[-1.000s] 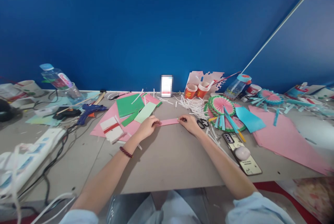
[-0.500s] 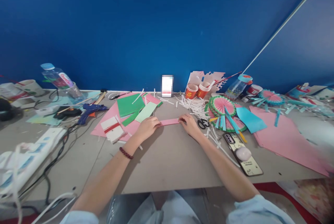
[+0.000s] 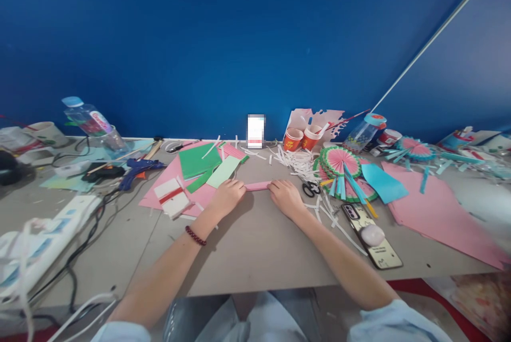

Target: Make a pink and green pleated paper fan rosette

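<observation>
A narrow pink paper strip [image 3: 257, 186] lies flat on the grey table [image 3: 255, 246] in front of me. My left hand [image 3: 227, 197] presses its left end with curled fingers. My right hand [image 3: 284, 197] covers its right end, fingers bent down onto the paper. Only a short piece of the strip shows between the two hands. A dark bead bracelet [image 3: 195, 235] sits on my left wrist.
Pink and green paper sheets [image 3: 191, 169] lie to the left, with a blue glue gun [image 3: 138, 169] and cables. Scissors [image 3: 309, 189], paper fans [image 3: 339, 164], a phone [image 3: 373, 235], red cups [image 3: 299, 139] and white paper scraps [image 3: 295, 158] crowd the right. A big pink sheet [image 3: 439, 209] lies at far right.
My right hand has slid left along the pink strip towards my left hand, so less of the strip shows. My left hand has hardly moved.
</observation>
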The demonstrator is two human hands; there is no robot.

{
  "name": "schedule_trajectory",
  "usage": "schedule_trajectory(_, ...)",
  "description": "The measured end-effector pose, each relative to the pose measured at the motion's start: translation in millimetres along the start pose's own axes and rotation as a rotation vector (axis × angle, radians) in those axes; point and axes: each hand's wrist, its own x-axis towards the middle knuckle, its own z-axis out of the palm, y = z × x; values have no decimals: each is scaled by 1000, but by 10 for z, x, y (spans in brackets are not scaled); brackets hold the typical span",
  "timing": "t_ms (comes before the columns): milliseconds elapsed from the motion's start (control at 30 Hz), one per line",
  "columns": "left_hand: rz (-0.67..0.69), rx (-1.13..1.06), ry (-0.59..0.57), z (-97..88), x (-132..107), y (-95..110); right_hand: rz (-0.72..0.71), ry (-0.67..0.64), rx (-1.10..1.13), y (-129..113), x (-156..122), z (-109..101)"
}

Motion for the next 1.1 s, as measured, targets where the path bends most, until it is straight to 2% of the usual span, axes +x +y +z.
schedule_trajectory(233, 4, 35, -33, -23, 7, 28, 26, -38, -48, -73, -10, -53)
schedule_trajectory(333, -52, 92, -58, -81, 2, 177, 32, -67, -86, -141, -43, -60)
schedule_trajectory(500, -220, 133, -87, -118, -26, 514, 69, -106, -93, -297, -128, -90)
schedule_trajectory(667, -280, 73, -89, -123, -46, 709, 86, -70, -52, -385, -194, -87)
schedule_trajectory(800, -284, 58, -90, -149, -51, 739, 84, -69, -38, -402, -217, -64)
schedule_trajectory(1000, -171, 83, -62, -150, -52, 720, 84, -73, -47, -392, -216, -63)
schedule_trajectory(1100, -184, 64, -69, -137, -50, 706, 91, -72, -28, -382, -218, -64)
